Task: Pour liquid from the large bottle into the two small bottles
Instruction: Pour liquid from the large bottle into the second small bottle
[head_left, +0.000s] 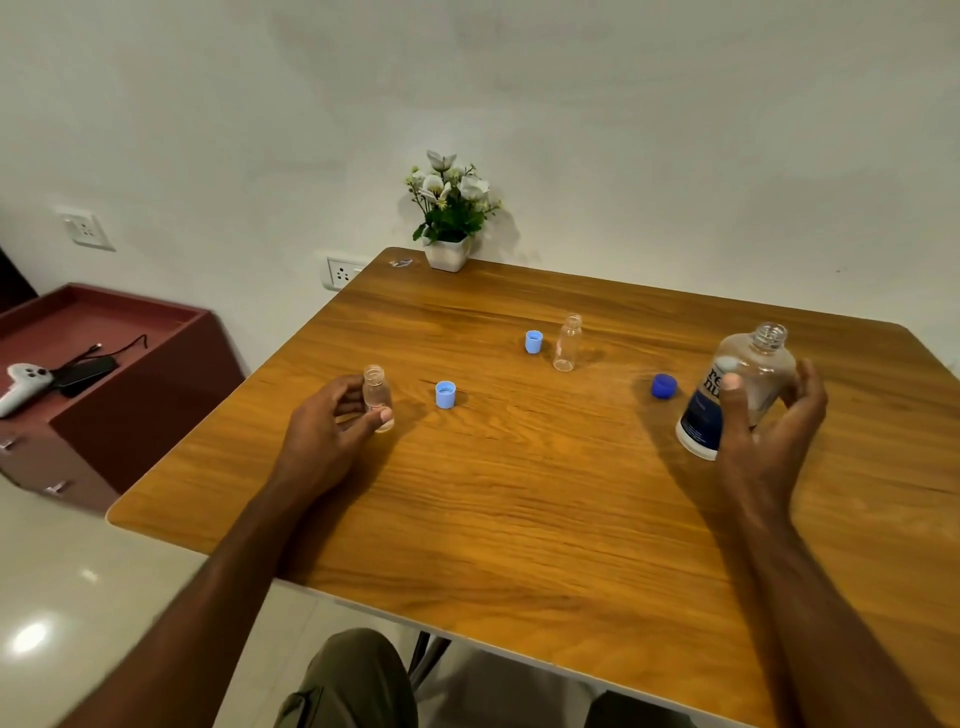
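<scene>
The right hand is clasping the uncapped large bottle, standing upright, well to the right of the small bottle that the left hand is pinching.

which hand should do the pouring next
Right. The right hand already wraps the uncapped large bottle, while the left hand steadies a small bottle.

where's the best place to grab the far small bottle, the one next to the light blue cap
Probably the straight lower body of the far small bottle, below the narrowing neck. It stands upright, uncapped and apparently empty, so a side pinch keeps the mouth clear. Come from its right: a light blue cap sits close on its left.
</scene>
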